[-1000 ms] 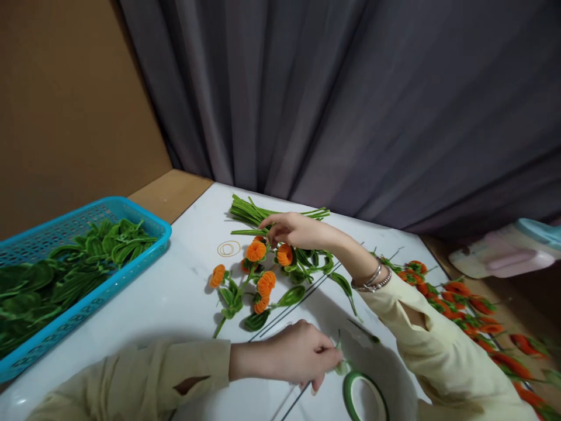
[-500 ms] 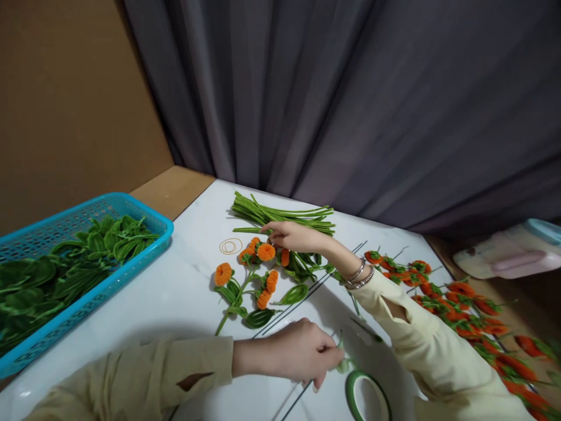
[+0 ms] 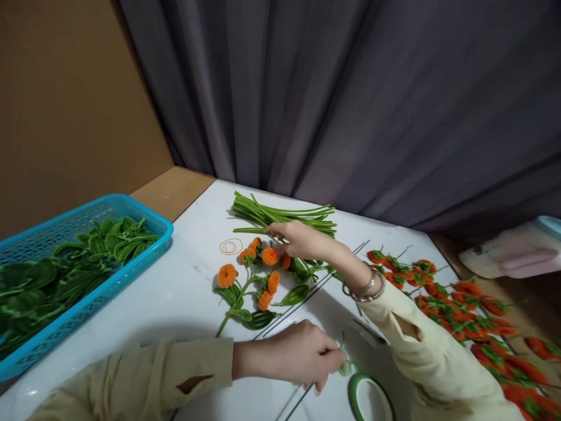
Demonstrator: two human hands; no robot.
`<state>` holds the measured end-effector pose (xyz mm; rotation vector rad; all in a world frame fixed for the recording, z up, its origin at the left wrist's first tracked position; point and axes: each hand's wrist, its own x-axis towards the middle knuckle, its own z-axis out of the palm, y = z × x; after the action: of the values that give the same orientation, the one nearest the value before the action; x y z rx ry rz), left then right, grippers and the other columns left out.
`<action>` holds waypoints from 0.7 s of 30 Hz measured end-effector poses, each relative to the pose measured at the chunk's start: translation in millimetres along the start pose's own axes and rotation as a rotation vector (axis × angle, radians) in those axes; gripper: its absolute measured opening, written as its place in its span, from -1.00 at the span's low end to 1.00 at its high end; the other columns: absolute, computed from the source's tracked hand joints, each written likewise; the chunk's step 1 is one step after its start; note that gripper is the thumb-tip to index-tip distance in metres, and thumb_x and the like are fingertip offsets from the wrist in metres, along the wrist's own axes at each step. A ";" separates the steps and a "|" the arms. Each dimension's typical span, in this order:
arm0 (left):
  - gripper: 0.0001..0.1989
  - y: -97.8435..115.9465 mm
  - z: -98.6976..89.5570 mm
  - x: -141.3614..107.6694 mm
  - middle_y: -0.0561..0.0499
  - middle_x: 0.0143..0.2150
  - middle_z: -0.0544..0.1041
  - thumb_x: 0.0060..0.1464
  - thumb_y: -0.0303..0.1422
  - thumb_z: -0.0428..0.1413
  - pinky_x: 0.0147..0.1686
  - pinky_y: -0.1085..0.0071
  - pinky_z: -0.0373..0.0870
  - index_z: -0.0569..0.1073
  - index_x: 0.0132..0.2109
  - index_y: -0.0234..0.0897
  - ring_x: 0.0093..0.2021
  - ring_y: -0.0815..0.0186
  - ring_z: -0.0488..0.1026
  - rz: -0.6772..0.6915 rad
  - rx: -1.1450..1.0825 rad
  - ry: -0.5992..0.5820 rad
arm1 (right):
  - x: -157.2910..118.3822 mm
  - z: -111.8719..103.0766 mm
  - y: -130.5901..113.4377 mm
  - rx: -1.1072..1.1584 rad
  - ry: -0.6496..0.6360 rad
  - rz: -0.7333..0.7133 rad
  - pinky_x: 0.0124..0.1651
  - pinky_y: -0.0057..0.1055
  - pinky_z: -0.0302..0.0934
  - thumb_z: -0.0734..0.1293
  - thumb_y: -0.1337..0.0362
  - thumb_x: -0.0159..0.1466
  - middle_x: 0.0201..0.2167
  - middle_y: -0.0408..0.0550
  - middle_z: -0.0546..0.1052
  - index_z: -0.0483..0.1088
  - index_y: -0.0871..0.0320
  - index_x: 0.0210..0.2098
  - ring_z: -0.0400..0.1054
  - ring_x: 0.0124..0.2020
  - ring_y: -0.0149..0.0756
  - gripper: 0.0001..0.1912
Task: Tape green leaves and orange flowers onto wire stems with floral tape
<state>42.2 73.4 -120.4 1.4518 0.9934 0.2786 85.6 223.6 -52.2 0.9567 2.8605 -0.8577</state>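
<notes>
My left hand (image 3: pixel 300 355) is low over the table, fingers pinched on a thin dark wire (image 3: pixel 301 400); a pale green piece (image 3: pixel 346 367) shows at its fingertips. Farther forward, my right hand (image 3: pixel 298 238) reaches above the orange flowers (image 3: pixel 270 256), beside the bundle of green stems (image 3: pixel 284 211). Its fingers are bent and slightly apart, with nothing visible between them. Green leaves (image 3: pixel 294 295) and a branched stem with orange blooms (image 3: pixel 227 276) lie between the hands. A roll of green tape (image 3: pixel 354 397) rests right of my left hand.
A blue basket (image 3: pixel 164 240) of green leaves stands at the left. Many orange-red flowers (image 3: pixel 464 310) spread over the right side. Rubber bands (image 3: pixel 231 247) lie near the stems. A translucent container (image 3: pixel 512 248) is at the far right, and a dark curtain (image 3: pixel 307 99) hangs behind.
My right hand has shifted slightly right, and its fingers have lifted a little from the flowers. My left hand keeps nearly the same place and pinch. The view has moved slightly.
</notes>
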 end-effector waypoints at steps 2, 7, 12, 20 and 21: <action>-0.56 0.0 -0.3 0.0 0.13 -0.74 0.27 0.12 -0.33 -0.08 -0.69 0.59 0.16 0.26 -0.70 -0.30 -0.75 0.49 0.18 0.007 0.013 0.000 | -6.5 -5.6 -4.9 -0.080 -0.062 -0.044 -0.24 -0.46 0.19 0.36 0.48 0.10 -0.16 0.06 0.55 0.43 0.24 -0.03 0.40 -0.22 -0.21 -0.59; -0.56 0.1 -0.5 0.0 0.11 -0.71 0.32 0.12 -0.32 -0.10 -0.61 0.57 0.23 0.28 -0.70 -0.30 -0.72 0.48 0.22 0.017 0.027 0.002 | -4.6 -1.4 -16.5 -0.050 -0.066 -0.127 -0.35 -0.52 0.15 0.37 0.45 0.14 -0.38 -0.05 0.56 0.49 0.25 -0.17 0.37 -0.41 -0.36 -0.76; -0.59 1.3 -1.4 -0.6 0.12 -0.70 0.32 0.11 -0.32 -0.10 -0.62 0.58 0.23 0.25 -0.68 -0.29 -0.73 0.49 0.21 0.023 0.017 -0.016 | 7.4 1.1 -23.1 0.011 -0.052 -0.134 -0.35 -0.53 0.16 0.40 0.44 0.13 -0.38 -0.01 0.57 0.46 0.31 -0.10 0.40 -0.40 -0.36 -0.69; -0.59 4.6 -2.3 -1.6 0.13 -0.70 0.31 0.12 -0.28 -0.08 -0.70 0.59 0.15 0.24 -0.67 -0.29 -0.75 0.50 0.19 -0.027 -0.014 -0.026 | 11.5 -4.2 -23.5 0.037 -0.037 -0.107 -0.33 -0.53 0.21 0.38 0.48 0.11 -0.33 0.00 0.59 0.43 0.28 -0.05 0.43 -0.36 -0.35 -0.62; -0.59 4.0 -1.8 -1.1 0.13 -0.71 0.30 0.12 -0.28 -0.08 -0.71 0.59 0.14 0.24 -0.66 -0.29 -0.75 0.51 0.18 -0.032 -0.021 -0.024 | 10.4 -4.7 -22.7 0.039 -0.035 -0.101 -0.32 -0.52 0.21 0.38 0.48 0.12 -0.32 0.01 0.59 0.42 0.29 -0.05 0.43 -0.36 -0.35 -0.62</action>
<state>41.9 74.6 -116.0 1.4155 0.9905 0.2473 65.2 216.7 -38.8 0.7983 2.8943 -0.9314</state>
